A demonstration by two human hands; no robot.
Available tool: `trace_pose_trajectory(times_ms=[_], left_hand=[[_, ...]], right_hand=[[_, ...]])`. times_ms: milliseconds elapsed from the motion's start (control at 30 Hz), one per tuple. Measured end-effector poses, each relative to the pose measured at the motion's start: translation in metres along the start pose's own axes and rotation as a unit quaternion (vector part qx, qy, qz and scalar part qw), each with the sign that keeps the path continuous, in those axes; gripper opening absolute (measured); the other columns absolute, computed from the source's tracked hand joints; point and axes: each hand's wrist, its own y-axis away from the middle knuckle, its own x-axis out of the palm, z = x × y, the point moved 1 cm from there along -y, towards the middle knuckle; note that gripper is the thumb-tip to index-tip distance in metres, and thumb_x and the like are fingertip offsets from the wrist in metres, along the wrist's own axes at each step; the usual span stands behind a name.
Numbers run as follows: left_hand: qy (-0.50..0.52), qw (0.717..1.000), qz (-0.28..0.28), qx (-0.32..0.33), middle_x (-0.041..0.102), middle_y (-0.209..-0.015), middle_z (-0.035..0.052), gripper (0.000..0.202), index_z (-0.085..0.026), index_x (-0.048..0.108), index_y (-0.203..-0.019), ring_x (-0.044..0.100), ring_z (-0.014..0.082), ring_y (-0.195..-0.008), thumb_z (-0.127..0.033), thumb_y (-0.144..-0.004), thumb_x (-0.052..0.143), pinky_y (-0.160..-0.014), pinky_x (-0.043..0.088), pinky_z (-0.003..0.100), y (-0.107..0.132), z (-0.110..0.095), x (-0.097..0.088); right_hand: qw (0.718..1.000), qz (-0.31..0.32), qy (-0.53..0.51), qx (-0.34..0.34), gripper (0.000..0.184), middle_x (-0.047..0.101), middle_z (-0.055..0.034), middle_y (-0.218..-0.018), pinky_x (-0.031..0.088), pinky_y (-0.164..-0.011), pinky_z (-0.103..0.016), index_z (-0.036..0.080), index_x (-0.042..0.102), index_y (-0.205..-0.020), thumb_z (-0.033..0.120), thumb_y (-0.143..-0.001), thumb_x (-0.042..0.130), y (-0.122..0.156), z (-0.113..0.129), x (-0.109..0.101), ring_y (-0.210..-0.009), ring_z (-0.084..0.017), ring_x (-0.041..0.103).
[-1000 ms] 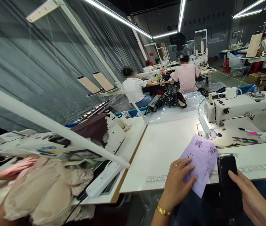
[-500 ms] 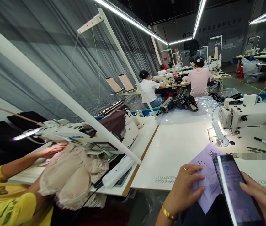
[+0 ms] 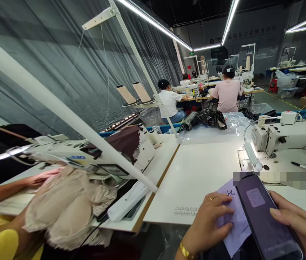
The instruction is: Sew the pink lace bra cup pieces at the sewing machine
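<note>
Right hand (image 3: 295, 221) clasps the smartphone (image 3: 266, 224), which now hides the QR code (visible moments ago) on the lilac slip (image 3: 236, 225), leaving its handwriting (image 3: 230, 193) exposed; left hand (image 3: 208, 221), fingers loosely spread, rests there, at the sewing table (image 3: 204, 173) edge.

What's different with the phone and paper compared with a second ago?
The phone has shifted left relative to the purple paper, from beside it to in front of its right part, hiding the printed square codes. Its screen, black before, now shows a purple picture with a paler square. Nothing was let go: the right hand still holds the phone, the left hand the paper.
</note>
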Motion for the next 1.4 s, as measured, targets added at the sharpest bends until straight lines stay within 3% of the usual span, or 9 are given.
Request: trace_pose_trajectory(times_ms=[233, 467, 700, 800, 1033, 1300, 1400], left_hand=[[-0.001, 1.0, 0.007, -0.002, 0.073, -0.138, 0.0049, 0.043, -0.028, 0.079, -0.109, 0.063, 0.0322, -0.129, -0.01, -0.071, 0.085, -0.116, 0.049, 0.051, 0.0, 0.001, 0.0], [-0.006, 1.0, 0.006, -0.002, 0.073, -0.138, 0.0045, 0.042, -0.029, 0.079, -0.109, 0.064, 0.0317, -0.129, -0.01, -0.071, 0.084, -0.116, 0.05, 0.051, 0.0, 0.0, -0.002], [-0.015, 1.0, 0.005, 0.013, 0.071, -0.142, 0.0051, 0.04, -0.029, 0.077, -0.114, 0.063, 0.0322, -0.132, -0.014, -0.078, 0.083, -0.117, 0.051, 0.053, 0.0, 0.0, -0.004], [-0.027, 1.0, 0.011, 0.012, 0.071, -0.142, 0.0059, 0.035, -0.029, 0.076, -0.114, 0.063, 0.0324, -0.133, -0.017, -0.082, 0.081, -0.115, 0.052, 0.054, -0.001, 0.001, -0.003], [-0.045, 0.999, 0.014, 0.015, 0.072, -0.14, 0.0064, 0.028, -0.029, 0.077, -0.113, 0.063, 0.0324, -0.133, -0.021, -0.087, 0.078, -0.113, 0.055, 0.053, -0.004, 0.001, -0.004], [-0.052, 0.998, 0.012, 0.023, 0.072, -0.14, 0.0068, 0.028, -0.03, 0.077, -0.115, 0.065, 0.0322, -0.132, -0.022, -0.088, 0.077, -0.112, 0.056, 0.055, -0.004, 0.0, -0.005], [-0.053, 0.998, 0.015, 0.023, 0.072, -0.141, 0.0063, 0.027, -0.03, 0.077, -0.116, 0.064, 0.0325, -0.133, -0.023, -0.089, 0.076, -0.111, 0.056, 0.056, -0.004, 0.0, -0.005]], right_hand=[[0.999, -0.004, 0.032, -0.009, 0.07, 0.064, -0.0035, -0.153, 0.053, -0.115, -0.042, 0.029, 0.069, -0.14, 0.048, -0.078, 0.095, 0.004, 0.008, 0.004, -0.147, -0.036, 0.053], [0.997, 0.048, 0.052, -0.036, 0.068, 0.066, -0.009, -0.15, 0.047, -0.12, -0.049, 0.027, 0.065, -0.146, 0.05, -0.087, 0.087, 0.005, 0.008, 0.004, -0.141, -0.037, 0.059], [0.989, -0.119, 0.043, -0.081, 0.077, 0.048, -0.0006, -0.168, 0.028, -0.133, -0.049, 0.036, 0.058, -0.153, 0.056, -0.084, 0.086, -0.018, -0.035, -0.047, -0.162, -0.032, 0.029], [0.984, -0.151, 0.021, -0.092, 0.078, 0.045, -0.0009, -0.169, 0.028, -0.133, -0.052, 0.035, 0.054, -0.155, 0.06, -0.087, 0.083, -0.02, -0.046, -0.053, -0.161, -0.031, 0.031], [0.988, -0.087, 0.006, -0.13, 0.061, 0.06, -0.0045, -0.158, 0.035, -0.129, -0.054, 0.032, 0.058, -0.151, 0.058, -0.098, 0.073, -0.012, -0.039, -0.038, -0.155, -0.031, 0.043], [0.975, -0.192, -0.046, -0.097, 0.065, 0.053, 0.0039, -0.163, 0.035, -0.13, -0.044, 0.036, 0.055, -0.149, 0.053, -0.092, 0.082, -0.019, -0.049, -0.055, -0.157, -0.023, 0.039], [0.983, -0.133, -0.062, -0.111, 0.062, 0.055, 0.0003, -0.162, 0.038, -0.129, -0.044, 0.033, 0.058, -0.146, 0.054, -0.092, 0.081, -0.018, -0.045, -0.052, -0.156, -0.026, 0.042]])
